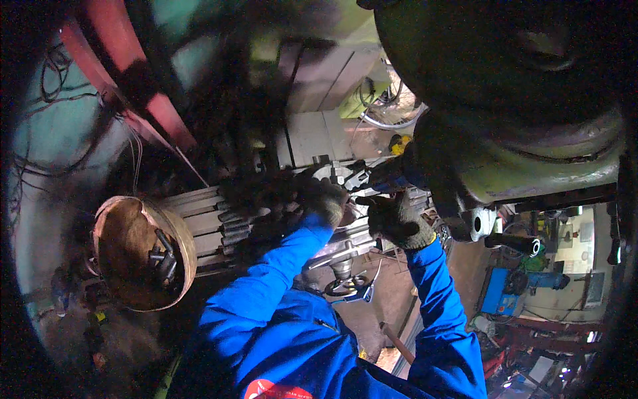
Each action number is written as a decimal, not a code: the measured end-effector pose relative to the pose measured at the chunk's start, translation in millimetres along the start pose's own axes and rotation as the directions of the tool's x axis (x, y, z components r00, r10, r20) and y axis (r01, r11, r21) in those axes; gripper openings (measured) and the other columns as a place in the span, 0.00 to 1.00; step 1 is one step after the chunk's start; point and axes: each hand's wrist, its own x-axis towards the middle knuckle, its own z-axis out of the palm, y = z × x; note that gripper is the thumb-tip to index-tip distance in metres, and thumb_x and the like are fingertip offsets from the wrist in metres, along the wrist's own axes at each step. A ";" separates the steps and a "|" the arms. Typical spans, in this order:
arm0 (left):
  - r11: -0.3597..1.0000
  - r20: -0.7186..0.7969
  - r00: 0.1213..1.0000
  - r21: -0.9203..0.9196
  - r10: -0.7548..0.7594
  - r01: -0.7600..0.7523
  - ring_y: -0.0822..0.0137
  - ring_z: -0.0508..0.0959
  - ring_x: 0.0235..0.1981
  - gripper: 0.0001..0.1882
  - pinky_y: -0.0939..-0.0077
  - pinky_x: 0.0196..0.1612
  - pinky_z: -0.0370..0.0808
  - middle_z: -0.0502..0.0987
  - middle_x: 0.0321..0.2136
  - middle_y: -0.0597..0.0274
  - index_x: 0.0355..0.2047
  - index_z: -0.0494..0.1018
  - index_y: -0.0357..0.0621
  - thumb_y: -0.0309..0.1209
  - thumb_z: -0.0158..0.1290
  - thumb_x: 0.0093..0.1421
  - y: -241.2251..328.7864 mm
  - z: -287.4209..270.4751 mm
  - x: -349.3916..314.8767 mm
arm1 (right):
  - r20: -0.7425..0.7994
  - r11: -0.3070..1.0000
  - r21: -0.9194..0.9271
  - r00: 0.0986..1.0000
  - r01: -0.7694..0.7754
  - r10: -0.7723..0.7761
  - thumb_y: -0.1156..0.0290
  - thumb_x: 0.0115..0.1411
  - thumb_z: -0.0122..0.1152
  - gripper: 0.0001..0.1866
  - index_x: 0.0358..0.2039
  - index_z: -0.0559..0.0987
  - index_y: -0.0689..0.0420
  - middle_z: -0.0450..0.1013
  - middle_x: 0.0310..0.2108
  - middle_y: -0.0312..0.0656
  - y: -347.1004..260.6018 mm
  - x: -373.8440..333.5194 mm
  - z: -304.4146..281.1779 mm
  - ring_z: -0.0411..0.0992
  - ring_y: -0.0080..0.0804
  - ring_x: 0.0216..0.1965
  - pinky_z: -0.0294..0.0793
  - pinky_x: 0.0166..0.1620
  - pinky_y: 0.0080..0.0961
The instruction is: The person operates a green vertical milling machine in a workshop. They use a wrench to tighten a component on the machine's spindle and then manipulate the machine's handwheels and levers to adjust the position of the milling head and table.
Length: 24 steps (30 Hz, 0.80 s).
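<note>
My left hand, in a grey work glove, is at a metal fixture on a slotted machine table. Its fingers are bent and lie partly in deep shadow; what they grip cannot be made out. Just right of it, my right hand, in a dark knitted glove, is closed beside the same fixture, below the dark tool head. Anything inside its fingers is hidden. Between the two gloves, a bright metal surface shows.
A round tan container with dark tools in it stands at the table's left end. Below the table are a handwheel and a wooden handle. The large green machine body overhangs at right, with a lever sticking out.
</note>
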 end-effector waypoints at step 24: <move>0.851 0.377 0.889 -0.525 0.260 -0.026 0.53 0.83 0.36 0.11 0.64 0.41 0.79 0.82 0.33 0.50 0.37 0.82 0.44 0.32 0.61 0.54 -57.7 -30.0 44.5 | -0.255 0.435 -0.898 0.875 -0.057 -0.412 0.64 0.68 0.53 0.22 0.60 0.70 0.59 0.72 0.31 0.34 20.5 -25.1 3.6 0.69 0.21 0.29 0.70 0.32 0.20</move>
